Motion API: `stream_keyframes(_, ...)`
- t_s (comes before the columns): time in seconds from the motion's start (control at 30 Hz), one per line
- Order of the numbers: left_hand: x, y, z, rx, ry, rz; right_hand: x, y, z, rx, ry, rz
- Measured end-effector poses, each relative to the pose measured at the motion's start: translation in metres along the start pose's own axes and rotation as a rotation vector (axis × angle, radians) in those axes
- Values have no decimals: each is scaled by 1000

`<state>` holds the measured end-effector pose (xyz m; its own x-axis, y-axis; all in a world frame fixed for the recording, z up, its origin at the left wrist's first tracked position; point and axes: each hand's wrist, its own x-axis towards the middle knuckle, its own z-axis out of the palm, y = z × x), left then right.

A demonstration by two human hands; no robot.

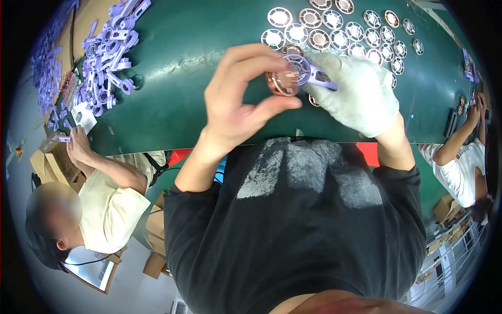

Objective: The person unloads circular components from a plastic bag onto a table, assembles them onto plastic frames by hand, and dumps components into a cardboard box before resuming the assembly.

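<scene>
Bright light leaves a pale streak of glare across the green desk [178, 107], wide-angle distortion curves the outer areas into black corners, and the copper-coloured disc [286, 83] looks slightly blurred.

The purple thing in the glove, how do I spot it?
Find the big green table, then the white-gloved right hand over it. That hand holds the purple thing, a ring with a handle. Unlike the coppery disc by it, it's purple, and apart from the purple pile.
</scene>
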<state>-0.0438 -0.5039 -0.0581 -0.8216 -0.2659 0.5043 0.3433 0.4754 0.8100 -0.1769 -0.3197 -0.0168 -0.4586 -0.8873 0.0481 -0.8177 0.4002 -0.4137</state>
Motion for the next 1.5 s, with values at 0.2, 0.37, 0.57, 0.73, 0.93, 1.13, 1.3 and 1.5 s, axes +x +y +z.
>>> stream_keyframes(0.2, 7, 1, 20, 271, -79, 61, -14, 5, 0, -10, 125, -57)
stream_keyframes(0.37, 19, 9, 18, 254, -100, 57, -20, 9, 4, -4, 189, -80)
stream_keyframes(0.57, 14, 0, 19, 45, -161, -15, -22, 11, 10, 1, 235, -68)
stream_keyframes(0.73, 18, -4, 15, 2, -203, 6, -20, 9, 9, -36, 201, -48)
stream_keyframes(0.93, 28, -2, 16, -15, -284, 192, -12, 7, -11, 660, -191, 262)
stream_keyframes(1.13, 34, 13, 27, -194, -206, -22, -15, 10, 3, 598, -128, 198)
stream_keyframes(1.3, 18, 2, 43, -558, -197, -232, -24, 21, 17, 191, 168, -160)
stream_keyframes(1.5, 66, -12, 39, -91, -329, -86, -14, 23, 0, 510, -90, 285)
